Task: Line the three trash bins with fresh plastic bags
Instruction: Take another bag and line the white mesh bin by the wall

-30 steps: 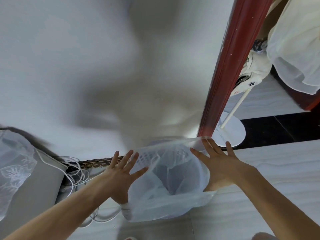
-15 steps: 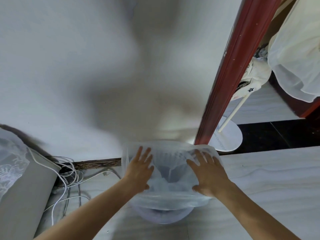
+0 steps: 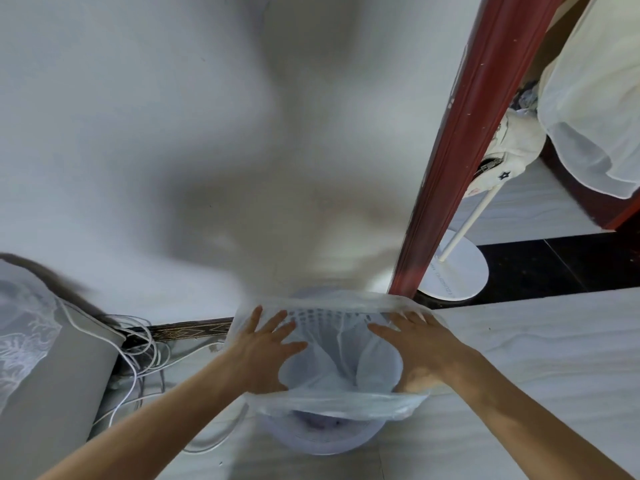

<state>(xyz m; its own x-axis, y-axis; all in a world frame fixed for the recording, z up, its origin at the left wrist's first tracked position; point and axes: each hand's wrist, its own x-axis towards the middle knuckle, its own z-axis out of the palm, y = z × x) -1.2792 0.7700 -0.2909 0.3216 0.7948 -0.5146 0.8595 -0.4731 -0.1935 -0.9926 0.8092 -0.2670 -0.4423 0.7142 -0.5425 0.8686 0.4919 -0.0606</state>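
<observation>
A pale lavender perforated trash bin (image 3: 322, 441) stands on the floor against the white wall. A clear plastic bag (image 3: 332, 401) is spread across its mouth and sags into it. My left hand (image 3: 266, 355) lies inside the bag's opening with its fingers spread, pressing the film out toward the left rim. My right hand (image 3: 415, 351) does the same on the right side, fingers straight and splayed. The bag's near edge hangs folded over the front of the rim. Only this one bin is in view.
A red door frame (image 3: 460, 147) rises just right of the bin. Behind it stand a white round stand base (image 3: 457, 278) and hanging pale cloth (image 3: 595, 98). White cables (image 3: 145, 355) tangle on the floor at left, beside a grey cushioned edge (image 3: 52, 375).
Both hands moved from the outside of the loose bag into its opening and spread it flat over the bin's mouth. The bag's edge now drapes over the front rim.
</observation>
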